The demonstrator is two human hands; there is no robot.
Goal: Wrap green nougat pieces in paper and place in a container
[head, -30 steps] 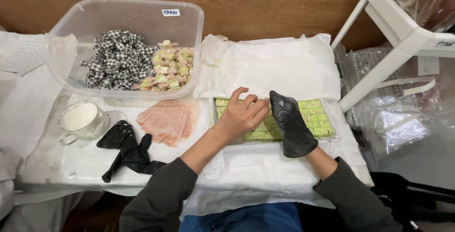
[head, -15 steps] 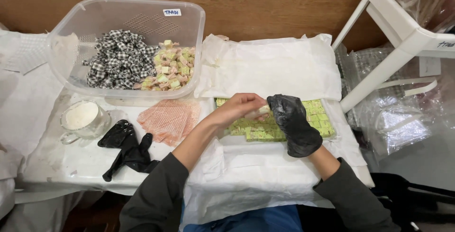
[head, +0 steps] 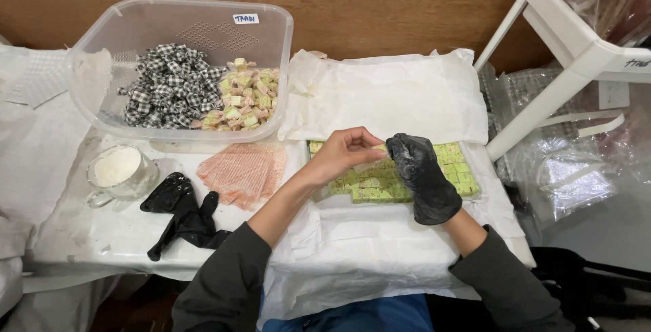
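My bare left hand [head: 347,154] and my right hand [head: 422,174], in a black glove, meet above a slab of small green and cream candy squares [head: 456,168] lying on white paper. Between the fingertips of both hands is a small pale piece [head: 381,149] with clear wrapping. The left fingers pinch it from the left, the gloved fingers from the right. The hands cover the middle of the slab.
A clear plastic tub [head: 183,27] at the back left holds checkered black-and-white wrapped pieces [head: 166,91] and green-pink wrapped pieces [head: 245,98]. In front lie a stack of pinkish wrappers [head: 243,172], a spare black glove [head: 182,215] and a glass cup of white powder [head: 116,169]. A white frame [head: 563,54] stands at the right.
Both hands lifted off the candy slab, where they lay flat, and came together at their fingertips over it, now pinching a small piece.
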